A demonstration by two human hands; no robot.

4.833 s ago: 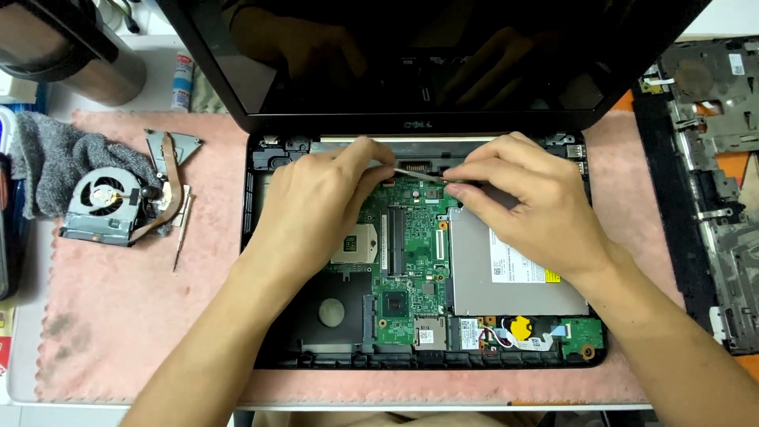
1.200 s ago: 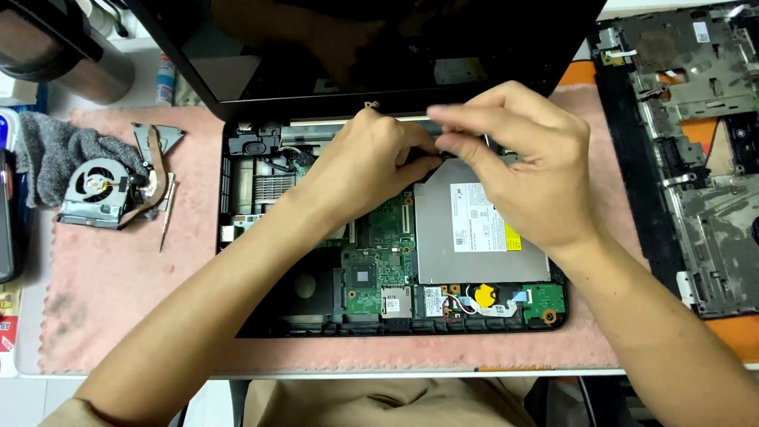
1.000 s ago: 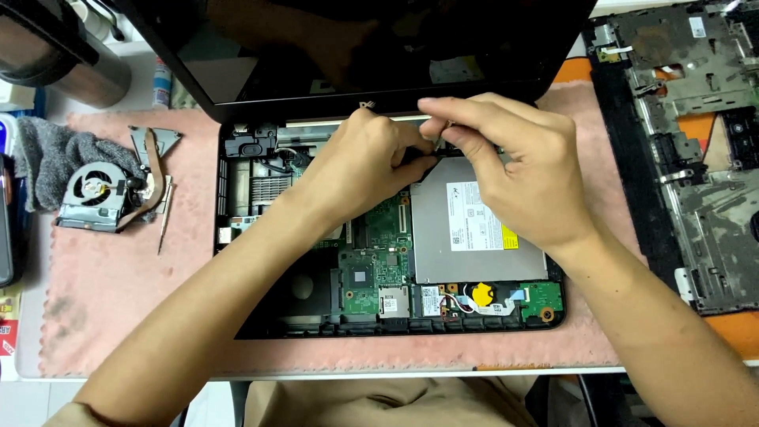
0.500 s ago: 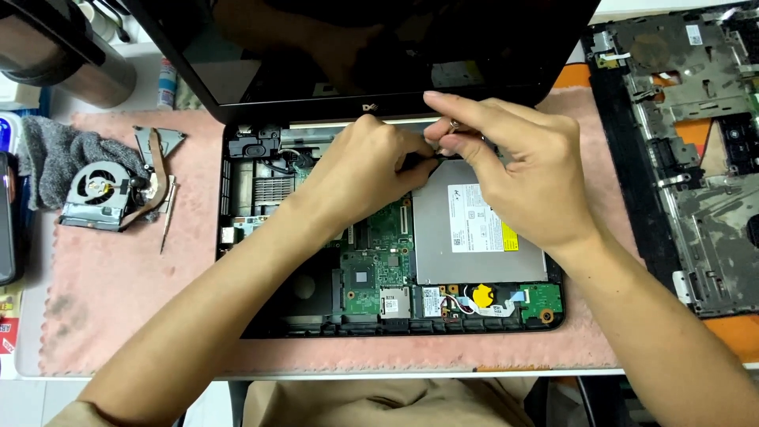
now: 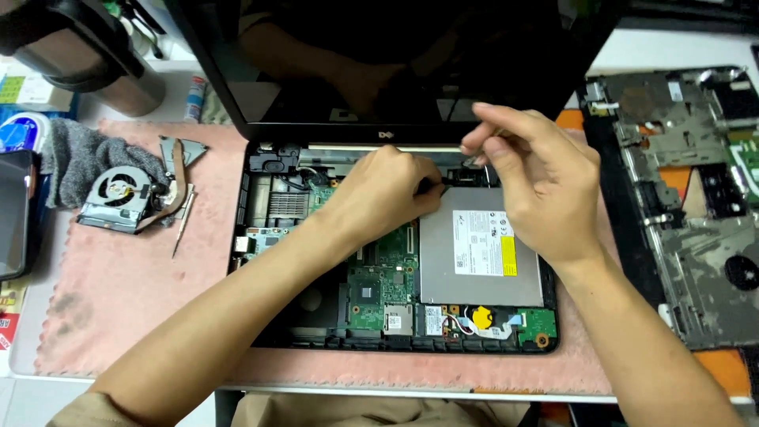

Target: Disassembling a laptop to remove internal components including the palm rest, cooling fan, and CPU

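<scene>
silver drive [image 5: 478,253] | white-yellow label [image 5: 484,243] | hands above: left hand [image 5: 387,198], right hand [image 5: 534,186]

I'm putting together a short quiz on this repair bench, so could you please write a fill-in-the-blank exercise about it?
1. The opened laptop lies on a ____ mat.
2. The removed cooling fan sits to the ____ of the laptop.
3. The silver optical drive carries a white and ____ label.
4. Both hands, left hand and right hand, work near the screen ____.

Missing words: pink; left; yellow; hinge
</scene>
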